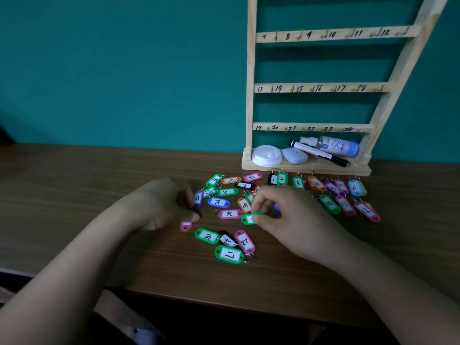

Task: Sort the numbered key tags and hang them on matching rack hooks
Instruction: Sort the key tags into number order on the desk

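Many tags (219,202) crowd the desk (74,183). Right hand (286,215) fingers pinch a green tag (247,219); left hand (159,205) fingers curl at nine o'clock, grip unclear. Interlocked rings (246,258) could drag neighbouring tags along.

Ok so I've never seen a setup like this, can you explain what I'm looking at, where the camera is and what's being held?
There is no machine here: a person works with bare hands. The single picture comes from a camera worn on the head, looking forward and down. The wooden table carries many coloured key tags with handwritten numbers; some lie in number order before a wooden rack, whose numbered hooks in view are bare. The rack's base holds a marker, a spray bottle and a white lid. The right hand pinches a green tag; its number is hidden. The left hand is curled beside a purple tag, and I cannot tell whether it grips anything.
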`<state>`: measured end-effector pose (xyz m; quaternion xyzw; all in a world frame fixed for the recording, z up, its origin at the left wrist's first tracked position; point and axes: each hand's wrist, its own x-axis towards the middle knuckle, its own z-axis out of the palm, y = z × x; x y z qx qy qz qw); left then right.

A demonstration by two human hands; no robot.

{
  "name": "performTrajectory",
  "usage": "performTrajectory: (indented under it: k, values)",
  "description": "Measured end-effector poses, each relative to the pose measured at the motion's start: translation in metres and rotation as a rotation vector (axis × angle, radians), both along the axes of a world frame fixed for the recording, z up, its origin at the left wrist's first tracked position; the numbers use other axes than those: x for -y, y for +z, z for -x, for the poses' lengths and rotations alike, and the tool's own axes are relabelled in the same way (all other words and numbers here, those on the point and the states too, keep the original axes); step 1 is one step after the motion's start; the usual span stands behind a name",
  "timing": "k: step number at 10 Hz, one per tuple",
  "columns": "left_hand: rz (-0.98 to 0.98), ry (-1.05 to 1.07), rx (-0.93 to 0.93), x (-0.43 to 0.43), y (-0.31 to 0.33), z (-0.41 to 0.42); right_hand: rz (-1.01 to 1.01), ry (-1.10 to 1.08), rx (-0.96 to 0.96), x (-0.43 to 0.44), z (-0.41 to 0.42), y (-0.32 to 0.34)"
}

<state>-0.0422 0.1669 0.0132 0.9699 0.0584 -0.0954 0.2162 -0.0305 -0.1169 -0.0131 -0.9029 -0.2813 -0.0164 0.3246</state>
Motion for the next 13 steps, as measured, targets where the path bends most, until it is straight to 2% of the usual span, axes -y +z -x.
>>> performTrajectory:
  k: [3,4,6,7,10,11,13]
  values:
    - [0.010,0.004,0.078,-0.015,-0.014,-0.011,-0.098,-0.001,-0.022,0.005,-0.005,-0.001]
    - [0.095,-0.031,0.206,-0.006,-0.006,-0.007,-0.119,0.014,-0.061,0.008,-0.005,0.001]
    - [0.449,-0.155,0.344,0.033,0.003,0.006,-0.159,-0.012,-0.096,0.013,-0.008,0.001]
    - [0.479,-0.180,0.443,0.050,-0.002,0.006,-0.202,-0.015,-0.112,0.013,-0.010,0.000]
    - [0.698,-0.178,0.454,0.082,-0.007,0.004,-0.438,0.004,-0.329,0.017,-0.008,0.007]
    - [0.664,-0.169,0.539,0.090,-0.007,0.005,-0.483,0.018,-0.349,0.021,-0.007,0.009]
    - [0.601,-0.135,0.577,0.096,-0.009,0.007,-0.541,0.018,-0.361,0.025,-0.007,0.012]
